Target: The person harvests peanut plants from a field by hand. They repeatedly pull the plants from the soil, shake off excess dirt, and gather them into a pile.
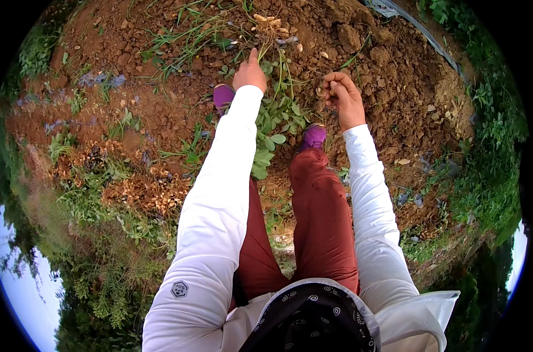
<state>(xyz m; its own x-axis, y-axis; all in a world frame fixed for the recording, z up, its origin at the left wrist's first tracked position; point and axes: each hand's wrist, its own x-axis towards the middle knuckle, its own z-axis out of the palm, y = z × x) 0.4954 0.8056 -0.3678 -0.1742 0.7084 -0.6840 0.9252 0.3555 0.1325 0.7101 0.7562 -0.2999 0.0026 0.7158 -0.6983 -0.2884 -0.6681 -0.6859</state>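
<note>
My left hand (250, 73) is closed around the stems of an uprooted peanut plant (273, 120). Its leaves hang down between my feet, and pale pods (269, 22) cluster on the roots beyond my fingers. To the right, my right hand (344, 100) is curled with its fingertips pinched together. Something small and pale seems to sit at those fingertips, too small to make out. A few loose pods (324, 54) lie on the soil between and beyond the two hands.
Brown clumpy soil (395, 76) surrounds me. My purple shoes (314, 136) stand either side of the leaves. Pulled peanut plants (152, 190) lie heaped at the left. Grey plastic film (407, 14) runs along the far right, green weeds (489, 129) beyond it.
</note>
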